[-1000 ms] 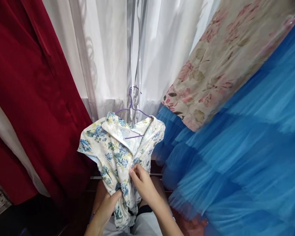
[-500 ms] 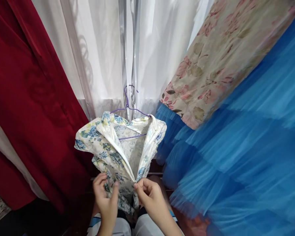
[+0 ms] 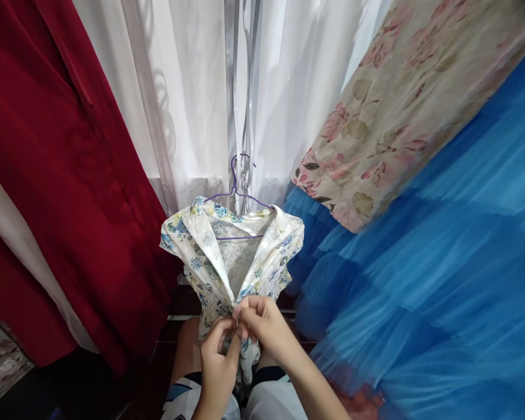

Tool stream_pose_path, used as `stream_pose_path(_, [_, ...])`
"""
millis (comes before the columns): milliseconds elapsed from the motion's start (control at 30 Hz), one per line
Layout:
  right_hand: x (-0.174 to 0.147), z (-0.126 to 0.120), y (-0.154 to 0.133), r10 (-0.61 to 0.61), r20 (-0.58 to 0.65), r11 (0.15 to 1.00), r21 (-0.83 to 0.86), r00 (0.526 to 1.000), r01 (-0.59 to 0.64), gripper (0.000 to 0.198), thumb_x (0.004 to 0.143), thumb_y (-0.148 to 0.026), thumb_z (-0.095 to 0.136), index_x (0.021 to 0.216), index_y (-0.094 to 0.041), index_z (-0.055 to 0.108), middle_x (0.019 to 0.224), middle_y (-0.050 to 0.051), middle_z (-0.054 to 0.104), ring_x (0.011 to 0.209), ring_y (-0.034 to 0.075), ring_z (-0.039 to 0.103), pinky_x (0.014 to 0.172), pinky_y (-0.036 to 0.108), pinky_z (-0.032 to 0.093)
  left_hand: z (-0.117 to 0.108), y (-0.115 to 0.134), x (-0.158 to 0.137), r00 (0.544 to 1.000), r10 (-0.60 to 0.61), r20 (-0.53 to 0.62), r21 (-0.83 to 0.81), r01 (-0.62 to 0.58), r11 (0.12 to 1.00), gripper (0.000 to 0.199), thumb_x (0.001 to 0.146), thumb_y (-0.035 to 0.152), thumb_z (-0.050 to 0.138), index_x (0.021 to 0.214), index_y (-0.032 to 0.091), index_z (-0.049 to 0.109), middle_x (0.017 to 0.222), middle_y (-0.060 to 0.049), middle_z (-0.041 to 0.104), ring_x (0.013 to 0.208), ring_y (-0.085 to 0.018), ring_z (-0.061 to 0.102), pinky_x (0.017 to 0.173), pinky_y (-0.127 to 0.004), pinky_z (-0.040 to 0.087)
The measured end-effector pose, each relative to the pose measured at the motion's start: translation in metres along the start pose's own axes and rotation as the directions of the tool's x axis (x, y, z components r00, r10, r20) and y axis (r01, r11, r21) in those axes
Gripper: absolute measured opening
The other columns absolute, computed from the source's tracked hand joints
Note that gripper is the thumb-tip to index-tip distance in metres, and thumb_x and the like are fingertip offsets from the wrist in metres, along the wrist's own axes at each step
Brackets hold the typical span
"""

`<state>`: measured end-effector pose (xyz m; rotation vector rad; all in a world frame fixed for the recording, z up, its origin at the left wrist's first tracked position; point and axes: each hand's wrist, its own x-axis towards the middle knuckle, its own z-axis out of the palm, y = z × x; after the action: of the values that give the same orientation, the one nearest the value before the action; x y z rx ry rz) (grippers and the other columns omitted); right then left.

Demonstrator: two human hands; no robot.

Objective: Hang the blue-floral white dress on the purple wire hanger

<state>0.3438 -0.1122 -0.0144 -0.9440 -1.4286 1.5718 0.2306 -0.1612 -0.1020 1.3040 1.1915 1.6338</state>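
Observation:
A white dress or blouse with blue and yellow flowers (image 3: 201,274) hangs by its shoulders on a purple hanger (image 3: 235,191). Its front is open in a V from the collar down to my fingers. My right hand (image 3: 265,321) pinches the front edge at the bottom of that V. Just below, the fingers of my left hand (image 3: 221,347) are closed on the same garment's front, close against the right fingertips. The fastening between the fingers is hidden. The lower part of the garment drops between my knees.
White curtains (image 3: 196,87) with dangling ribbons (image 3: 242,105) hang behind the hanger. A dark red cloth (image 3: 79,192) hangs on the left. To the right hang a beige cloth with pink flowers (image 3: 367,146) and a layered blue tulle skirt (image 3: 420,274).
My left hand has moved right and closed on the garment's front beside my right hand. The floral garment now hangs straighter, its left shoulder shifted right.

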Motion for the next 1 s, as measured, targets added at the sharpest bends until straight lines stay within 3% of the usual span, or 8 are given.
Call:
stream_pose_path(133, [0.050, -0.020, -0.051, -0.136, -0.009, 0.988, 0.068, 0.991, 0.137, 0.018, 0.079, -0.024, 0.061, 0.065, -0.013, 0.066, 0.046, -0.005, 0.053, 0.037, 0.004, 0.034, 0.040, 0.018, 0.023, -0.011, -0.011, -0.005, 0.998, 0.054, 0.027, 0.178, -0.058, 0.982, 0.013, 0.088, 0.029, 0.061, 0.085, 0.017, 0.067, 0.084, -0.007, 0.065, 0.083, -0.020, 0.065, 0.076, -0.027, 0.053])
stream_pose_path(333, [0.100, -0.023, -0.135, -0.387, -0.161, 0.916, 0.046, 0.908, 0.398, 0.026, 0.079, -0.030, 0.065, 0.059, -0.013, 0.061, 0.053, -0.002, 0.056, 0.039, 0.003, 0.034, 0.040, 0.020, 0.021, -0.006, -0.018, -0.006, 0.990, 0.067, 0.127, 0.264, -0.098, 0.960, 0.015, 0.091, 0.025, 0.057, 0.083, 0.018, 0.067, 0.084, -0.007, 0.066, 0.082, -0.020, 0.065, 0.076, -0.028, 0.052])
stream_pose_path(500, [0.084, -0.013, -0.114, -0.403, -0.208, 0.911, 0.007, 0.892, 0.413, 0.019, 0.084, -0.032, 0.062, 0.075, -0.015, 0.061, 0.049, -0.004, 0.055, 0.038, 0.005, 0.035, 0.040, 0.020, 0.024, -0.017, 0.008, 0.036, 0.965, 0.192, 0.179, 0.334, -0.243, 0.911, 0.010, 0.085, 0.024, 0.065, 0.091, 0.019, 0.072, 0.082, -0.005, 0.067, 0.078, -0.020, 0.064, 0.075, -0.029, 0.051])
stream_pose_path(633, [0.071, -0.010, -0.103, -0.444, -0.193, 0.895, -0.046, 0.875, 0.444, 0.019, 0.088, -0.033, 0.059, 0.078, -0.017, 0.058, 0.048, -0.005, 0.056, 0.039, 0.006, 0.038, 0.043, 0.021, 0.028, -0.025, 0.083, 0.109, 0.860, 0.506, 0.067, 0.368, -0.492, 0.789, 0.031, 0.093, 0.024, 0.057, 0.122, 0.021, 0.064, 0.085, -0.003, 0.066, 0.079, -0.016, 0.061, 0.078, -0.028, 0.049])
stream_pose_path(700, [0.068, -0.010, -0.107, -0.501, -0.176, 0.865, -0.107, 0.847, 0.490, 0.021, 0.089, -0.034, 0.058, 0.078, -0.017, 0.058, 0.051, -0.004, 0.057, 0.042, 0.007, 0.041, 0.045, 0.021, 0.030, -0.021, 0.121, 0.144, 0.811, 0.569, 0.139, 0.369, -0.575, 0.730, 0.037, 0.096, 0.023, 0.051, 0.132, 0.022, 0.057, 0.091, -0.004, 0.066, 0.082, -0.016, 0.061, 0.079, -0.028, 0.049])
stream_pose_path(800, [0.073, -0.011, -0.110, -0.547, -0.137, 0.831, -0.207, 0.826, 0.516, 0.023, 0.090, -0.036, 0.057, 0.077, -0.018, 0.057, 0.054, -0.003, 0.057, 0.047, 0.010, 0.047, 0.048, 0.022, 0.035, -0.009, 0.158, 0.177, 0.727, 0.616, 0.303, 0.415, -0.683, 0.602, 0.020, 0.096, 0.022, 0.051, 0.108, 0.021, 0.067, 0.094, -0.004, 0.067, 0.085, -0.016, 0.061, 0.079, -0.028, 0.047])
stream_pose_path(867, [0.082, -0.013, -0.104, -0.568, -0.159, 0.806, -0.304, 0.807, 0.507, 0.022, 0.089, -0.036, 0.057, 0.076, -0.019, 0.056, 0.056, -0.002, 0.056, 0.050, 0.012, 0.049, 0.050, 0.023, 0.036, -0.001, 0.169, 0.186, 0.687, 0.651, 0.323, 0.438, -0.718, 0.541, 0.015, 0.095, 0.021, 0.053, 0.094, 0.018, 0.068, 0.090, -0.004, 0.067, 0.085, -0.016, 0.062, 0.079, -0.027, 0.046])
stream_pose_path(1000, [0.098, -0.021, -0.069, -0.561, -0.221, 0.754, -0.534, 0.798, 0.383, 0.019, 0.085, -0.032, 0.057, 0.071, -0.020, 0.055, 0.057, -0.002, 0.054, 0.052, 0.014, 0.049, 0.052, 0.025, 0.035, -0.017, 0.169, 0.203, 0.696, 0.717, 0.044, 0.415, -0.666, 0.620, 0.016, 0.095, 0.028, 0.054, 0.097, 0.017, 0.066, 0.088, -0.004, 0.067, 0.082, -0.015, 0.062, 0.077, -0.026, 0.048])
